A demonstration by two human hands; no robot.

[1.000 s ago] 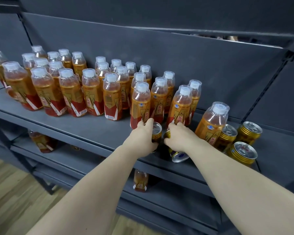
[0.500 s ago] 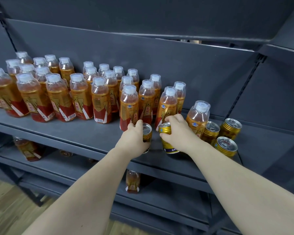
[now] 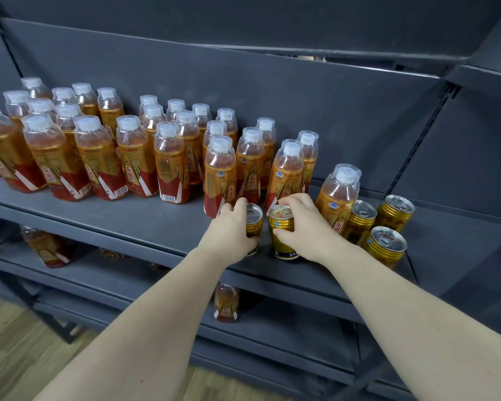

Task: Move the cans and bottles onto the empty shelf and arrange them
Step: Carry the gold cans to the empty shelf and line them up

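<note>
Below our forearms, a lower shelf [image 3: 287,322] carries one upright bottle [image 3: 226,303]. A second bottle [image 3: 45,248] sits further left on another shelf, in shadow.

Both arms reach to the front edge of the grey shelf [image 3: 104,218], right of its middle. Our L hand [image 3: 229,231] grasps the left can [image 3: 255,218], w/ fingers curled round its far-left side and thumb low on the near wall. The grip is closed tight on the can. That can stands upright on the shelf, long axis vertical, pull-tab end facing up.

Just beside it, w/ a narrow gap btwn them, our R hand [image 3: 307,227] grasps the gold can [image 3: 281,238]. The thumb presses the near wall and the fingers hook over the top rim and far side. This can is upright too, tab end up, base on the shelf close to the front edge, w/ a dark band at the bottom.

Toward the shelf's right end, three more cans [image 3: 386,246] stand upright in a tight cluster, tops up. A lone bottle [image 3: 337,198] stands just left of them, cap up, right behind our R hand.

Behind the hands, the bottle rows [image 3: 168,163] run left along the shelf, several deep. All are upright w/ white caps up and labels turned mixed ways. Farthest back is the grey back panel [image 3: 330,111].
</note>
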